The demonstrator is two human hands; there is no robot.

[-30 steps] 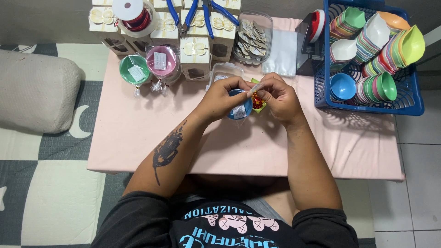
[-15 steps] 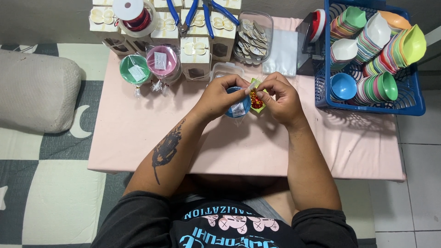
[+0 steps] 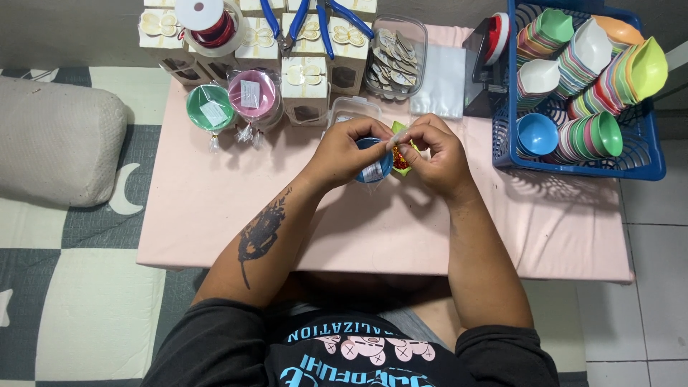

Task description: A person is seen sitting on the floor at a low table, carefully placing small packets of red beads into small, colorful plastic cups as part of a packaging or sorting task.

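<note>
Right, both forearms come up from the near edge of the pink table (image 3: 215, 215) and meet above its middle. The left hand (image 3: 342, 152) is curled around a small blue bowl (image 3: 378, 163), fingers clamped on it and a bit of clear wrapping showing beneath. The right hand (image 3: 433, 154) sits just beside it, touching, thumb and fingertips pinched on something thin at the bowl's rim; a green and red piece (image 3: 400, 158) shows between the two hands, though what exactly the pinch holds I cannot tell. The bowl is held just above the table, nearer the far edge than the near one.

Just behind the hands lies a clear plastic tub (image 3: 349, 109). To the left of that, a wrapped green bowl (image 3: 210, 109) and a wrapped pink bowl (image 3: 252, 93) sit side by side. Along the far edge stands a row of small white gift boxes (image 3: 304, 79), blue-handled pliers (image 3: 301, 18) lying on top of them, and a spool of red wire (image 3: 209, 25) at the far left corner. A clear container of folded pieces (image 3: 395, 54) sits near flat clear bags (image 3: 441, 80). At the right end, a blue basket (image 3: 645, 161) holds stacks of coloured bowls (image 3: 591, 79). Off the left edge, a grey cushion (image 3: 54, 140) rests on the floor.
</note>
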